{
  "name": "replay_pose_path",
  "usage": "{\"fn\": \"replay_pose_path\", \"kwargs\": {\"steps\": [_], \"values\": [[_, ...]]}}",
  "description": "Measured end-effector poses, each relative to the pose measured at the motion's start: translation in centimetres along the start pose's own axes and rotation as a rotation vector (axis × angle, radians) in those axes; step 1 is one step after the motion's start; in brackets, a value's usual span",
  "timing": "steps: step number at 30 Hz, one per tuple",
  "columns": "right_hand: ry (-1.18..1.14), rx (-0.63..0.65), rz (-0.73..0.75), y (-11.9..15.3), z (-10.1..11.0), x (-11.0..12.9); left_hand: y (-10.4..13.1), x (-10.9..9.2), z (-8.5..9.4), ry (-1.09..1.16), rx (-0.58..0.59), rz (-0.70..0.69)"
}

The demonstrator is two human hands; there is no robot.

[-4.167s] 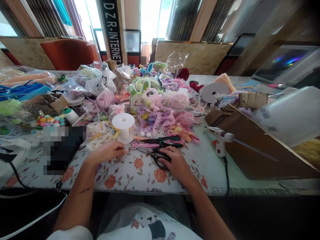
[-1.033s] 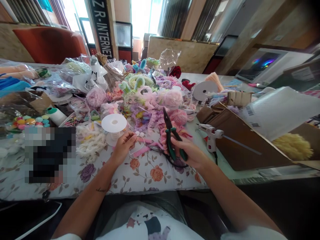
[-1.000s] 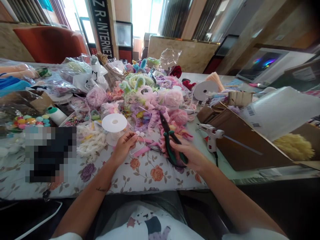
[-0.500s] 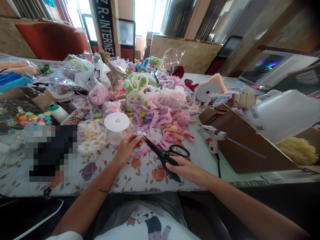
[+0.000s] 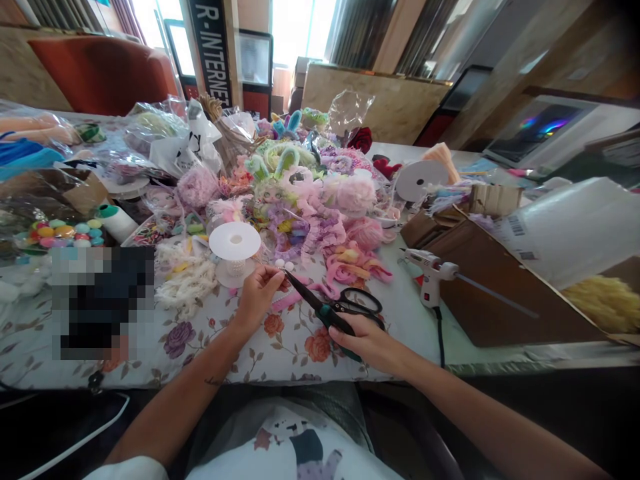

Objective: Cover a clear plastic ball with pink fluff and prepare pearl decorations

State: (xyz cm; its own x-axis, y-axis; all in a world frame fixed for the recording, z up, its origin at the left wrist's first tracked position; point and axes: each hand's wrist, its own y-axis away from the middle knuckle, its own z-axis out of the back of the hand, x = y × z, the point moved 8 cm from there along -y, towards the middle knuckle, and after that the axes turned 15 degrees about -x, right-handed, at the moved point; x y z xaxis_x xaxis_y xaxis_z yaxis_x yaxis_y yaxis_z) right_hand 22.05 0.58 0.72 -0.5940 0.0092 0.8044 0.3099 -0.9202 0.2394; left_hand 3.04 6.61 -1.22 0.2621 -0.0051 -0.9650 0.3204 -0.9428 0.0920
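Note:
My left hand (image 5: 261, 291) is pinched near the table's middle, its fingertips on something small by two white beads (image 5: 285, 265); most of it is hidden by the fingers. In my right hand (image 5: 363, 341) are the dark green scissors (image 5: 325, 312), their blades pointing up and left, with the tips touching or very near my left fingertips. The blades look closed. Just behind my left hand stands a white spool (image 5: 235, 241). A pink strip (image 5: 295, 293) lies beneath the blades on the flowered cloth (image 5: 215, 363).
Pink yarn (image 5: 367, 235) and plush pieces are piled beyond my hands. Cream yarn (image 5: 185, 283) lies to the left. At the right are a glue gun (image 5: 430, 270) with its cord and a cardboard box (image 5: 520, 293).
The scissors' handles have come closer together in my right hand. My left hand has turned slightly, its fingertips still by the blade tips. The view has shifted a little.

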Motion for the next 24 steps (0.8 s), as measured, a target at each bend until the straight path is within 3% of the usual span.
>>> {"fn": "replay_pose_path", "kwargs": {"steps": [7,24], "values": [[-0.007,0.028,-0.040,0.3,-0.2,0.2,0.2,-0.5,0.2,-0.069,-0.015,-0.091],[0.073,-0.069,0.055,0.0,0.5,0.9,0.6,-1.1,0.3,-0.110,-0.068,-0.184]]}}
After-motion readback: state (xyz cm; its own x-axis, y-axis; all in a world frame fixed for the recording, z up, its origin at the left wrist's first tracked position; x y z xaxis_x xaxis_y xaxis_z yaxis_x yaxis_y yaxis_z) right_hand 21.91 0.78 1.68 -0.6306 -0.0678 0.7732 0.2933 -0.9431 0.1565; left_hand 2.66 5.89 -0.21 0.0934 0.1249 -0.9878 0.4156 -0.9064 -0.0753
